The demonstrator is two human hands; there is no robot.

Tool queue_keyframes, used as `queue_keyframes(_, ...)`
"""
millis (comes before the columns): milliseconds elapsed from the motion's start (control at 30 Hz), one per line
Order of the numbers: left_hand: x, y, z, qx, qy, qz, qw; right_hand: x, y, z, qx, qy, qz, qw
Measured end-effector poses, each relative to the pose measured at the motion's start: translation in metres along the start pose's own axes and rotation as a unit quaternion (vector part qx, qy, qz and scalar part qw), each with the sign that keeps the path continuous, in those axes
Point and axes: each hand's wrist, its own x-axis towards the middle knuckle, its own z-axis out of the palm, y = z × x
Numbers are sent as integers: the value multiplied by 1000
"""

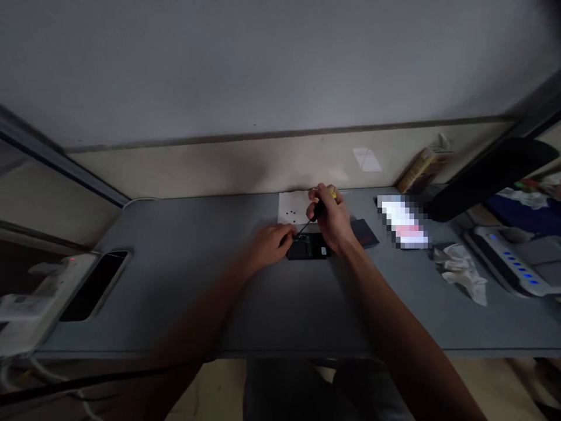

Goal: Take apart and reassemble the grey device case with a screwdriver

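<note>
A black electronic device [309, 247] with an exposed green circuit board lies flat on the grey desk. My left hand [268, 245] grips its left edge. My right hand [328, 217] is shut around a small screwdriver [319, 209] with a black and yellow handle, and the thin shaft slants down to the board. Behind the device lies a white sheet of paper [291, 206] with several tiny black screws on it. A flat dark rectangular piece [364, 233] lies just right of my right hand.
A pixelated white and pink item [402, 222] and crumpled tissue [461, 273] lie to the right. Further right sits a device with blue lights [517, 263]. A power strip [46, 304] and black phone [94, 285] lie at the left edge. A wall stands behind.
</note>
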Motion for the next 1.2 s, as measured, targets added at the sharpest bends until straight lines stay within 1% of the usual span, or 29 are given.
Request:
queue_keyframes(167, 0, 0, -1, 9, -2, 5, 1000, 0, -1, 4, 4, 14, -24, 1000)
queue_keyframes(300, 0, -1, 0, 6, -1, 3, 1000, -2, -7, 5, 25, -12, 2, 1000)
queue_keyframes(400, 0, -1, 0, 7, 1, 6, 1000, -3, -6, 4, 53, -26, 0, 998)
queue_keyframes(467, 0, -1, 0, 7, 1, 6, 1000, -4, -4, 3, 53, -26, -7, 998)
queue_keyframes(567, 0, 0, -1, 3, -6, 2, 1000, -3, 0, 2, 29, -9, -34, 999)
queue_keyframes(633, 0, 0, -1, 0, -8, -2, 1000, -1, 0, 1, 36, -5, -43, 998)
queue_keyframes(767, 0, 0, -1, -3, -7, -3, 1000, 0, -2, 0, 91, -26, -12, 995)
queue_keyframes(933, 0, -3, 0, -7, -3, -2, 1000, -2, -3, -1, 92, -44, 0, 995)
queue_keyframes(1000, 0, -3, 0, -9, -4, 2, 1000, -4, -3, 1, 83, -66, -4, 994)
queue_keyframes(1067, 0, -3, 0, -11, -6, 6, 1000, -5, -3, 4, 70, -82, -23, 994)
queue_keyframes(1200, 0, -4, 0, -10, -6, 12, 1000, -5, -3, 7, 61, -82, -53, 993)
